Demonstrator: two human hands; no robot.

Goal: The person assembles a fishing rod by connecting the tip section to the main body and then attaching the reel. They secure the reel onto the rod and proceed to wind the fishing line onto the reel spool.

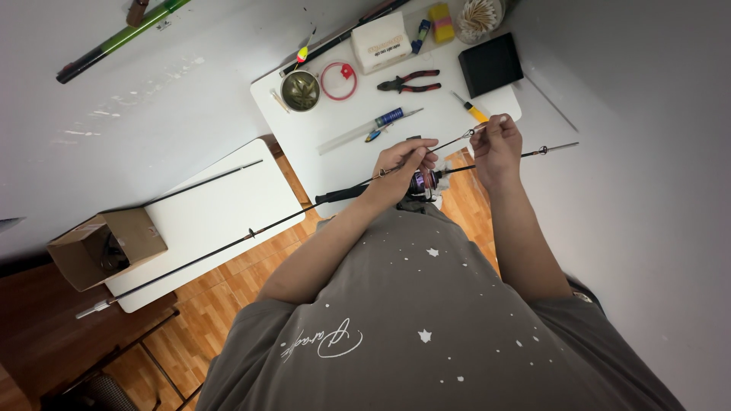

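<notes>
Left hand [403, 164] pinches thin black fishing rod section [251, 232] near a guide ring, above the white worktop [343, 152] edge. Right hand [495, 148] closed on its tip guide, possibly holding line. Second rod with glossy reel [422, 183] beneath. Red-handled pliers [411, 81] behind.

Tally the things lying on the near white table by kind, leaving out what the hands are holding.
Pliers: 1
Screwdriver: 1
Round tin: 1
Red ring: 1
White box: 1
Black box: 1
Blue pen-like tool: 1
Float: 1
Total: 8
</notes>
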